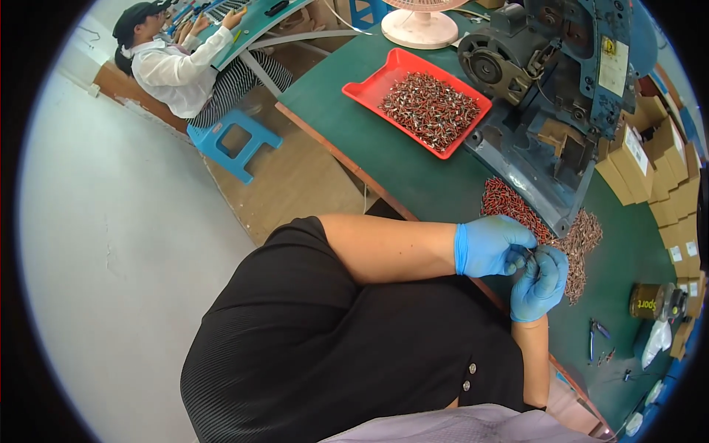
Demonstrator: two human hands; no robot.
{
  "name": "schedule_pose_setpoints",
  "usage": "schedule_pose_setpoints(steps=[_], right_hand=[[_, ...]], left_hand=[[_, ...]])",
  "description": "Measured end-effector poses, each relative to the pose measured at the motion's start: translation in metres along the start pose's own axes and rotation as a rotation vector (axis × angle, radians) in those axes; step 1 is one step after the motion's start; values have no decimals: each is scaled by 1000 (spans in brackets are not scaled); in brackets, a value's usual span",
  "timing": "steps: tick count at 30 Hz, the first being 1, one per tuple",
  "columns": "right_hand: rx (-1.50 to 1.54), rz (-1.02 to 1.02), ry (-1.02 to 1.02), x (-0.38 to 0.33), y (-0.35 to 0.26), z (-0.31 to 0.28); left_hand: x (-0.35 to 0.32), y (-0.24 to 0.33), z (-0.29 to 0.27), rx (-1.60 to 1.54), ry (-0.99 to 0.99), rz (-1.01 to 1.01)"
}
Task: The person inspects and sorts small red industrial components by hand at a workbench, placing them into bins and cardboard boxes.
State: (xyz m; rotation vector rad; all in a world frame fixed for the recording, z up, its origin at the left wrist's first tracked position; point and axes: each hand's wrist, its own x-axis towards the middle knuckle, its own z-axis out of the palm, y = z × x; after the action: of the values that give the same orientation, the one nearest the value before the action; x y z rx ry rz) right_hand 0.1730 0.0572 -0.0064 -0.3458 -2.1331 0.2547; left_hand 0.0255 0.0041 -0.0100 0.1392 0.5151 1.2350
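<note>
- The left hand (491,247), in a light-blue glove, has a curled grip, thumb and fingertips brought close together rather than spread.
- The right hand (540,285), in a matching light-blue glove, has its fingers bent inward, their tips meeting the left hand's fingertips.
- A tiny, thin piece (529,252) shows where the two sets of fingertips meet; it is too small to make out its shape, and I cannot tell which grip pinches it, or whether both do.
- Both hands are at the near edge of the green tabletop (325,96) with its brown wooden edging.
- Just beyond the left hand lies a loose heap of small red-and-metal pieces (509,203), beside the machine's base.
- A second heap, of small copper-pink pieces (586,240), adjoins it and spreads behind the right hand.
- A red plastic tray (360,90), farther along, holds many more small red-and-silver pieces (428,109).
- A large blue-grey metal machine (517,166) stands beside the tray and heaps.
- Blue-handled pliers (592,343) lie well apart from both hands, near an amber jar with a dark lid (645,301).
- Brown cardboard cartons (628,168) stand stacked along the far side.
</note>
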Motion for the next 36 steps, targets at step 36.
schedule_pose_setpoints(steps=[36], right_hand=[[586,733,21,14,13,4]], left_hand=[[11,21,16,265,26,158]])
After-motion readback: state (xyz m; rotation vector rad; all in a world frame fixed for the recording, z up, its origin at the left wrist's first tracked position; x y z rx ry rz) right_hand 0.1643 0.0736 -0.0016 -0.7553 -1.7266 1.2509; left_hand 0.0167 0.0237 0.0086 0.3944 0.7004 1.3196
